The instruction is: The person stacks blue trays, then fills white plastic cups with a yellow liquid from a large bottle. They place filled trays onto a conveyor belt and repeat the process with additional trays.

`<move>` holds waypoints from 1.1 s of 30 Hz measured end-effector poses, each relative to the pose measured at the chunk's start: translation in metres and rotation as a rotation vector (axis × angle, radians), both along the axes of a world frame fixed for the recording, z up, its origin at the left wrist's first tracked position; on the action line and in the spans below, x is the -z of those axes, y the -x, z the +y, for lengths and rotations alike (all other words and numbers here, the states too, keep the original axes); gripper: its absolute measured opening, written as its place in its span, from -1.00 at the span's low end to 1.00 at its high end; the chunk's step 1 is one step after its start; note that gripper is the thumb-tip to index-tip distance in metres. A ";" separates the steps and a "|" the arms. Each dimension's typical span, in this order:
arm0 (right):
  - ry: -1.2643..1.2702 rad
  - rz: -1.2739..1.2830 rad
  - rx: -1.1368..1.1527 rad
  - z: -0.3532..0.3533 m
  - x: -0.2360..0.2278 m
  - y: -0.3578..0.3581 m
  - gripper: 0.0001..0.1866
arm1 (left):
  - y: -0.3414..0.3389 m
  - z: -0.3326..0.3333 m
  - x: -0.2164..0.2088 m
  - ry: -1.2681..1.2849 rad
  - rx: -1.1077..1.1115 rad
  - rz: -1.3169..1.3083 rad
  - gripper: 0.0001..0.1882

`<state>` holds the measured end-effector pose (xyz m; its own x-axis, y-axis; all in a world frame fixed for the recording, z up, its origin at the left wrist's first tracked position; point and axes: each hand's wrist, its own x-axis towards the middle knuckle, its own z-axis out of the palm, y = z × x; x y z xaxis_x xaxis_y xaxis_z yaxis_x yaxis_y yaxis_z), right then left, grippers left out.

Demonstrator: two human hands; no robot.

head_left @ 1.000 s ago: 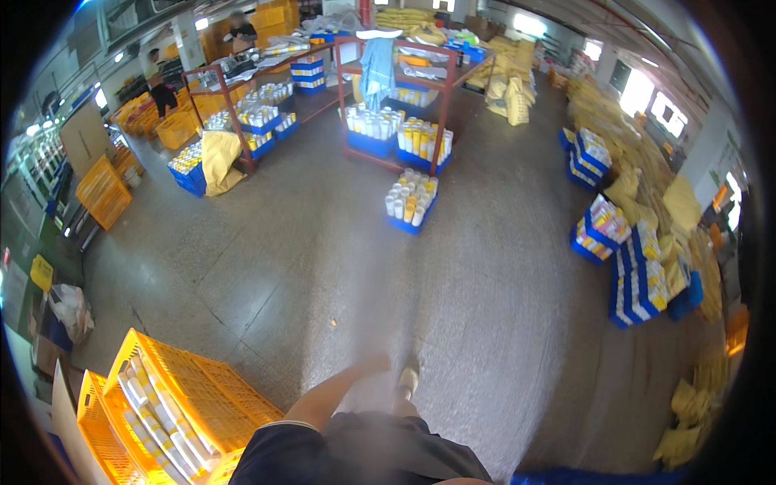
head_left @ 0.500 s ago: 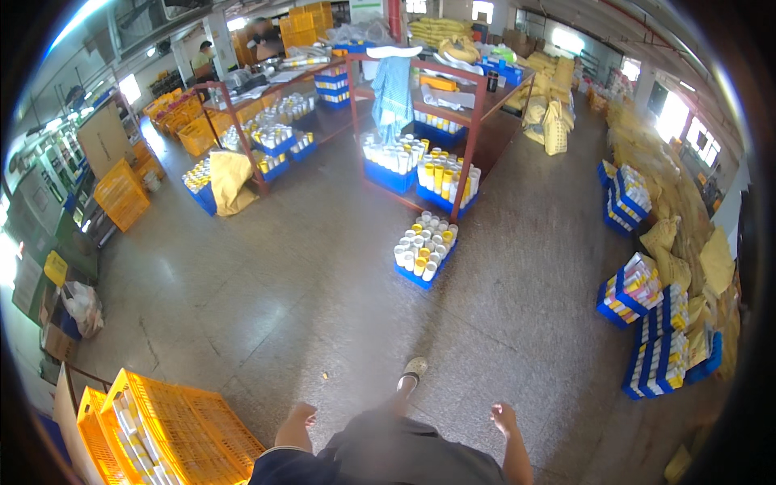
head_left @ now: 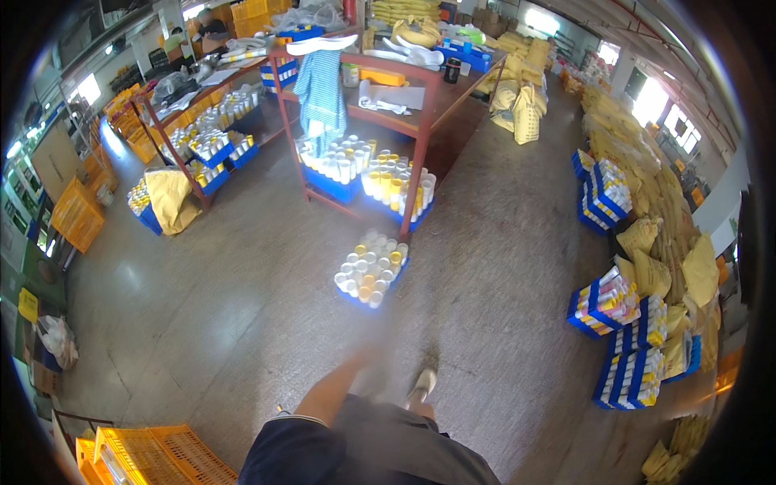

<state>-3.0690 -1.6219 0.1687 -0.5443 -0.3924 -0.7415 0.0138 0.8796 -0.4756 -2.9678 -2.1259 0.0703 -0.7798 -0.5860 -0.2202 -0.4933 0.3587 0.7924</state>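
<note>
My left forearm reaches forward from the lower edge, with my left hand [head_left: 369, 357] over the floor just short of a small blue crate [head_left: 392, 289]. The hand is blurred, so its fingers cannot be made out, and nothing is seen in it. White and yellow tubes [head_left: 373, 263] stand upright in that crate, packed close together. A hazy smear lies over part of them. My right hand is out of view. One shoe [head_left: 423, 383] of mine shows on the floor ahead of my dark clothing.
A red metal-framed workbench [head_left: 420, 149] stands ahead, with a blue checked cloth [head_left: 322, 93] hanging on it and tube crates beneath. Stacked blue crates [head_left: 630, 376] and yellow sacks [head_left: 647, 275] line the right. Orange crates [head_left: 166, 453] are at lower left. Two people stand far back left.
I have moved closer to the small crate of tubes and the view has swung rightward. My left arm now stretches further forward. My right hand has left the view.
</note>
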 end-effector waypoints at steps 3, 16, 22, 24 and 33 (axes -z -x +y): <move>-0.003 -0.034 0.062 -0.021 0.015 0.062 -0.73 | 0.064 0.002 0.008 -0.012 0.108 -0.014 -0.62; -0.156 0.073 0.254 -0.116 0.072 0.457 -0.68 | 0.211 -0.032 -0.043 0.146 0.454 -0.561 -0.70; 0.395 0.097 0.333 -0.242 0.055 0.630 -0.83 | 0.333 -0.070 -0.021 -0.025 0.323 -0.503 -0.62; 0.346 0.057 0.203 -0.260 0.066 0.655 -0.83 | 0.381 -0.090 -0.002 -0.009 0.371 -0.480 -0.59; -0.047 -0.112 -0.051 -0.246 0.081 0.735 -0.74 | 0.668 -0.223 0.032 0.155 0.377 -0.237 -0.53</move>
<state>-3.8040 -1.8677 0.0880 -0.4374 -0.3809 -0.8146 0.0196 0.9016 -0.4321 -3.6356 -2.3488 0.0383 -0.8834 -0.3117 -0.3498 -0.4666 0.6531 0.5964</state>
